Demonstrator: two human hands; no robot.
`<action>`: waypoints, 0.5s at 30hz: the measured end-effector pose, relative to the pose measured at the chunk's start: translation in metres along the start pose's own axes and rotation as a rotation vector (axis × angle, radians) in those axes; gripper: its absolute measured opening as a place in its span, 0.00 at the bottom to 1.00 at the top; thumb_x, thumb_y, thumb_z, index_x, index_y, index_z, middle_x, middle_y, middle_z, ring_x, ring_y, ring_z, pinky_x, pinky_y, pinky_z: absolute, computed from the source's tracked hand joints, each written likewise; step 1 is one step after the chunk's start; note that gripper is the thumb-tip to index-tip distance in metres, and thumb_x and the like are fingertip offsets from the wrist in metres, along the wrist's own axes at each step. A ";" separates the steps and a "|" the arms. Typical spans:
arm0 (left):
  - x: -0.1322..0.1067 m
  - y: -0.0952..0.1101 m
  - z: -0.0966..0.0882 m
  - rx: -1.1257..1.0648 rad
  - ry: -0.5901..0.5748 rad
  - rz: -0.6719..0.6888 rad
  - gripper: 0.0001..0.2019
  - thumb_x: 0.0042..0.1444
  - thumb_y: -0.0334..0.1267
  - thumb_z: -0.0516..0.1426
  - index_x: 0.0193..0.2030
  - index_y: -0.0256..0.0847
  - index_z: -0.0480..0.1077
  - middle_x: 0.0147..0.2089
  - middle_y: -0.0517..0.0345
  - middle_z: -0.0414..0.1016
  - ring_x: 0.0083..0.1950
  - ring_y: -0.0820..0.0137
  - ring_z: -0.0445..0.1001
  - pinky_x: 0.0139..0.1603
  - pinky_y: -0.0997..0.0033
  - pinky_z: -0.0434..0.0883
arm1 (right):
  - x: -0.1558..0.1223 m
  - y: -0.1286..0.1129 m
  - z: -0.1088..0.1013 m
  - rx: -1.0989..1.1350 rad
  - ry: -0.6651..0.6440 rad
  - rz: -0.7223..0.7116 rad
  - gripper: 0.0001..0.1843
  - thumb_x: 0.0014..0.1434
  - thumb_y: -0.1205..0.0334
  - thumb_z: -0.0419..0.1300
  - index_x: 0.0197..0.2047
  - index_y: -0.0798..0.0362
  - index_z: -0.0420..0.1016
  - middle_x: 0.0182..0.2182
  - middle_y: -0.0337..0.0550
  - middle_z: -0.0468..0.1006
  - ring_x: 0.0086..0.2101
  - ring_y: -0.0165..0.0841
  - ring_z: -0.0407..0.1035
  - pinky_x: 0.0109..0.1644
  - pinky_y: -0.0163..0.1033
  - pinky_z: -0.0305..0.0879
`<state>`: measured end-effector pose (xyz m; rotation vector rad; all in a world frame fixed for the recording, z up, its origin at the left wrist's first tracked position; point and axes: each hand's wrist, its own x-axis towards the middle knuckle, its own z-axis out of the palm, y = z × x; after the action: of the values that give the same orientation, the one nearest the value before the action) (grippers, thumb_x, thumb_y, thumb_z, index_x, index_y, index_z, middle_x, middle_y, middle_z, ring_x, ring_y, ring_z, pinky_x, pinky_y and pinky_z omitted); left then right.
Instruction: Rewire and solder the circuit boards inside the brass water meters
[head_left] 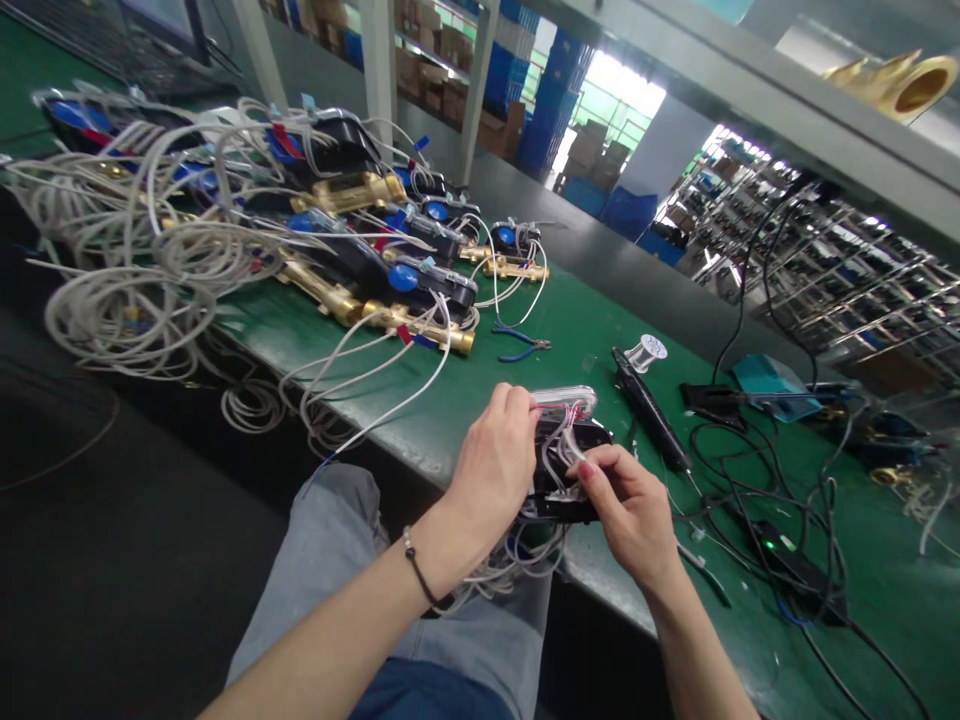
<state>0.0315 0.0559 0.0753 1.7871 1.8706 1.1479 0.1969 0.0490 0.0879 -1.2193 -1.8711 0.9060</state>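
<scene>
My left hand [495, 462] and my right hand [626, 505] both grip a black meter unit [570, 495] with a clear lid [564, 402], held just over the front edge of the green bench [600, 320]. White wires [559, 450] curl out of the open housing between my fingers. My left fingers close on the lid end. With thumb and forefinger, my right hand pinches the wires. A coil of white cable [510, 570] hangs below the unit over my lap.
Several brass-bodied meters [375, 290] with tangled white cables [127, 260] are piled on the bench at left. Blue-handled pliers [521, 343], a solder spool [646, 352], a black soldering iron [651, 410] and a teal stand [772, 385] with black cords lie to the right.
</scene>
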 end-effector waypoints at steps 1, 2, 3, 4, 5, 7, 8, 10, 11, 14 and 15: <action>0.001 0.000 0.000 0.001 -0.006 0.002 0.08 0.64 0.33 0.45 0.37 0.39 0.62 0.39 0.55 0.66 0.38 0.67 0.69 0.38 0.67 0.68 | 0.001 -0.001 0.000 0.095 0.011 0.021 0.10 0.61 0.55 0.54 0.32 0.52 0.66 0.26 0.38 0.72 0.28 0.28 0.65 0.34 0.33 0.61; 0.001 0.001 -0.001 -0.007 -0.006 0.003 0.08 0.64 0.33 0.45 0.37 0.39 0.63 0.39 0.54 0.66 0.38 0.66 0.69 0.39 0.67 0.69 | 0.002 -0.002 0.000 0.181 0.017 0.034 0.11 0.62 0.54 0.53 0.32 0.52 0.65 0.24 0.36 0.71 0.27 0.27 0.65 0.34 0.34 0.62; 0.001 0.001 -0.002 -0.020 0.003 0.011 0.08 0.64 0.33 0.45 0.37 0.39 0.63 0.39 0.54 0.67 0.39 0.66 0.69 0.41 0.65 0.69 | 0.003 -0.003 0.000 0.244 0.019 0.040 0.12 0.63 0.53 0.52 0.32 0.52 0.65 0.22 0.35 0.70 0.26 0.27 0.65 0.35 0.34 0.62; 0.001 0.001 -0.004 -0.037 0.019 0.032 0.08 0.64 0.32 0.45 0.38 0.38 0.64 0.39 0.53 0.67 0.41 0.65 0.69 0.43 0.64 0.69 | 0.005 -0.004 0.000 0.276 0.019 0.044 0.13 0.64 0.53 0.51 0.32 0.52 0.66 0.21 0.35 0.69 0.26 0.27 0.66 0.36 0.34 0.63; 0.000 0.002 -0.006 -0.060 0.031 0.077 0.08 0.64 0.32 0.45 0.40 0.38 0.64 0.41 0.52 0.68 0.44 0.64 0.69 0.46 0.62 0.68 | 0.006 -0.005 0.000 0.279 0.021 0.049 0.14 0.64 0.52 0.50 0.32 0.52 0.67 0.21 0.35 0.69 0.26 0.27 0.66 0.36 0.34 0.63; -0.003 0.004 -0.012 -0.125 -0.027 0.241 0.10 0.63 0.32 0.47 0.49 0.38 0.64 0.49 0.49 0.68 0.53 0.62 0.67 0.54 0.58 0.65 | 0.008 -0.007 0.001 0.260 0.036 0.065 0.16 0.64 0.51 0.50 0.32 0.53 0.69 0.22 0.36 0.70 0.27 0.27 0.66 0.36 0.34 0.63; -0.004 0.005 -0.015 -0.160 -0.101 0.338 0.13 0.62 0.34 0.49 0.53 0.38 0.62 0.54 0.47 0.67 0.58 0.61 0.64 0.59 0.56 0.62 | 0.008 -0.007 0.002 0.258 0.046 0.075 0.16 0.64 0.51 0.50 0.33 0.53 0.69 0.22 0.35 0.69 0.26 0.27 0.65 0.35 0.33 0.62; -0.006 0.006 -0.018 -0.210 -0.284 0.487 0.26 0.56 0.41 0.57 0.60 0.39 0.57 0.63 0.46 0.60 0.65 0.58 0.56 0.66 0.54 0.52 | 0.007 -0.006 0.005 0.279 0.065 0.093 0.15 0.63 0.50 0.51 0.34 0.53 0.69 0.20 0.33 0.66 0.24 0.25 0.62 0.32 0.32 0.60; -0.005 0.007 -0.018 -0.215 -0.359 0.523 0.33 0.52 0.44 0.61 0.62 0.38 0.56 0.65 0.44 0.57 0.67 0.56 0.52 0.68 0.53 0.47 | 0.006 -0.006 0.007 0.292 0.077 0.098 0.15 0.63 0.50 0.51 0.34 0.53 0.69 0.19 0.32 0.64 0.23 0.25 0.60 0.30 0.31 0.59; -0.003 0.008 -0.013 -0.171 -0.456 0.530 0.47 0.39 0.48 0.68 0.64 0.32 0.53 0.67 0.37 0.52 0.69 0.52 0.46 0.69 0.51 0.36 | 0.001 -0.004 0.012 0.318 0.125 0.114 0.15 0.63 0.51 0.51 0.34 0.53 0.69 0.19 0.31 0.59 0.21 0.23 0.55 0.28 0.30 0.55; -0.002 0.009 -0.009 -0.155 -0.465 0.520 0.49 0.37 0.48 0.68 0.64 0.31 0.53 0.67 0.36 0.53 0.69 0.51 0.47 0.69 0.51 0.34 | 0.000 -0.005 0.014 0.327 0.136 0.116 0.15 0.64 0.51 0.51 0.34 0.53 0.69 0.19 0.31 0.58 0.21 0.23 0.54 0.27 0.30 0.54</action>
<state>0.0316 0.0502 0.0873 2.2728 1.0602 0.8832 0.1834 0.0454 0.0852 -1.1630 -1.4886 1.1133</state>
